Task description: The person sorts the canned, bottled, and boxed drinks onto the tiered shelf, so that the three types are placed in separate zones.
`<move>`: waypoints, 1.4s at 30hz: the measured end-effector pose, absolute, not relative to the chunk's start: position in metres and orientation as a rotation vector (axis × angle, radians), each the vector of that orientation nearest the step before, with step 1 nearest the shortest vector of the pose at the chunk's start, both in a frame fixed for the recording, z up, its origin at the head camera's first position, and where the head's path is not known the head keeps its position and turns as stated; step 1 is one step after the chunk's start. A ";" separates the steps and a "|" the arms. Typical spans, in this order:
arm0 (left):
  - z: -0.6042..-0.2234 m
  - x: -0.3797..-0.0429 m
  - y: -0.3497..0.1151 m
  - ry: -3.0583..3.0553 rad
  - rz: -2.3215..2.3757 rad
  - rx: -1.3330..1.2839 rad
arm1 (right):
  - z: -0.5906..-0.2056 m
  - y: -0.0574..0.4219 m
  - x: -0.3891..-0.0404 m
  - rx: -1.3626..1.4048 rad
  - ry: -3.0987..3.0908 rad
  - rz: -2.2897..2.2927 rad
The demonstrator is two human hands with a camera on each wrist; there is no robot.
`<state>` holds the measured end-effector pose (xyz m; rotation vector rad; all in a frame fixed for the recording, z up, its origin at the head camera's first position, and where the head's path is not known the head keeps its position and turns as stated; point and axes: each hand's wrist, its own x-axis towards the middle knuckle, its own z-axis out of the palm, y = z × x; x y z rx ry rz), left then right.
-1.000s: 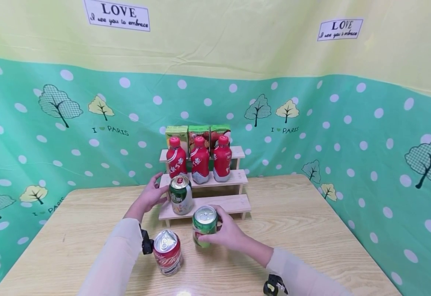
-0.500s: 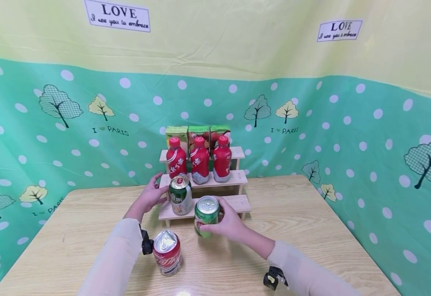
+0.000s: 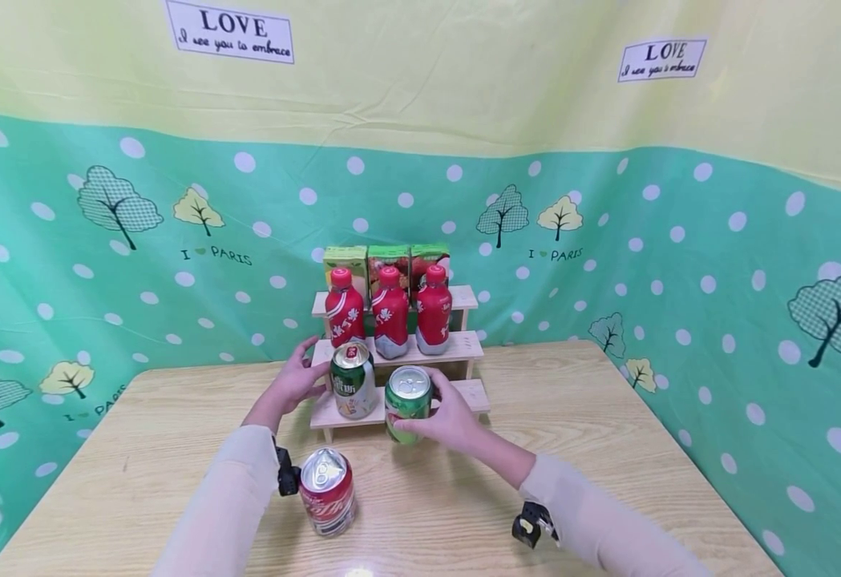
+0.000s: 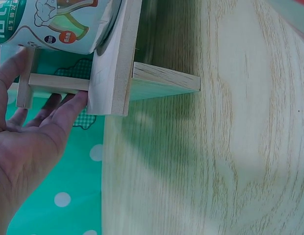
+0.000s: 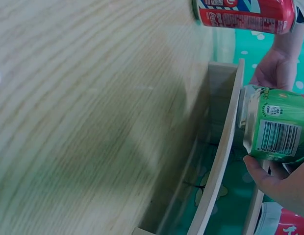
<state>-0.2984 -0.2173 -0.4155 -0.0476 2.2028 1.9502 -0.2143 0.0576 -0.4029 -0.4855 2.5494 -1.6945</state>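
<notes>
My right hand point(image 3: 454, 417) grips a green drink can point(image 3: 407, 394) around its side, upright at the front of the bottom step of the wooden tiered rack point(image 3: 475, 396). In the right wrist view, the green can point(image 5: 280, 128) overlaps the step's edge, thumb near its base. My left hand point(image 3: 295, 382) rests at the rack's left end. Its fingertips touch the side frame in the left wrist view, thumb raised towards the middle step. Just beside it a dark green and white can point(image 3: 353, 385) stands on the bottom step.
A red can point(image 3: 328, 493) stands on the wooden table point(image 3: 550, 449) by my left forearm. Three red bottles point(image 3: 390, 316) line the middle step, with three juice cartons point(image 3: 348, 260) behind on the top step. A patterned green curtain point(image 3: 420, 200) hangs behind.
My right hand has carried the green can forward and slightly right, from the table in front up to the bottom step. My left hand and the red can have stayed in place.
</notes>
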 end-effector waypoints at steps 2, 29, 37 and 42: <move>-0.416 -0.298 -0.217 2.205 1.945 -0.051 | -0.402 0.058 -0.216 -0.488 2.550 -1.707; -0.417 -0.300 -0.219 2.199 1.951 -0.050 | -0.405 0.049 -0.244 -0.471 2.556 -1.742; -0.419 -0.300 -0.220 2.215 1.938 -0.046 | -0.405 0.045 -0.252 -0.442 2.602 -1.734; -0.419 -0.301 -0.219 2.220 1.938 -0.055 | -0.405 0.042 -0.253 -0.401 2.609 -1.717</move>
